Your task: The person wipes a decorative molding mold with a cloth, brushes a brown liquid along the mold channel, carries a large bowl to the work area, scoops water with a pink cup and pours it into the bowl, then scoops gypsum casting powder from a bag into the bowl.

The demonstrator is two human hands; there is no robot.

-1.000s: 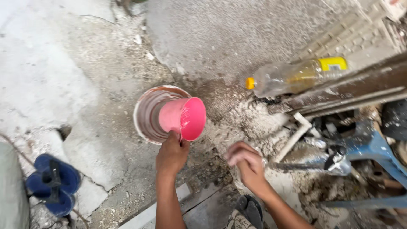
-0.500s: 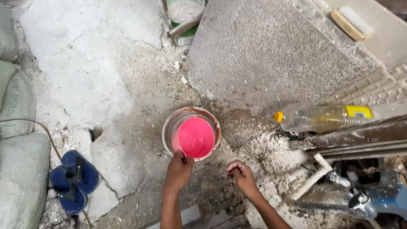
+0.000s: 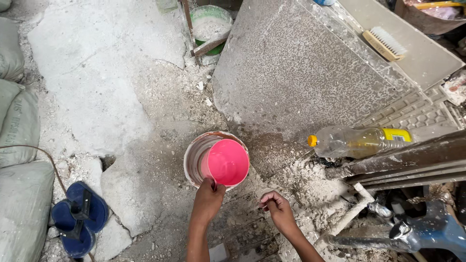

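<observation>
My left hand (image 3: 208, 199) grips the near rim of a pink cup (image 3: 228, 162), which sits tilted inside a round red-rimmed bucket (image 3: 195, 157) on the dusty ground. My right hand (image 3: 275, 207) hovers just to the right of the bucket, fingers curled loosely, holding nothing that I can see. Both forearms reach in from the bottom edge.
A large grey stone slab (image 3: 301, 73) leans behind the bucket. A plastic bottle with a yellow cap (image 3: 357, 141) lies to the right on metal bars (image 3: 412, 162). Blue sandals (image 3: 80, 218) and grey sacks (image 3: 19, 145) sit left. A green tub (image 3: 209, 24) and a brush (image 3: 386, 42) are farther back.
The pink cup has gone from tilted above the bucket rim to resting inside the bucket. The view has pulled back and shifted, showing more of the slab and sacks.
</observation>
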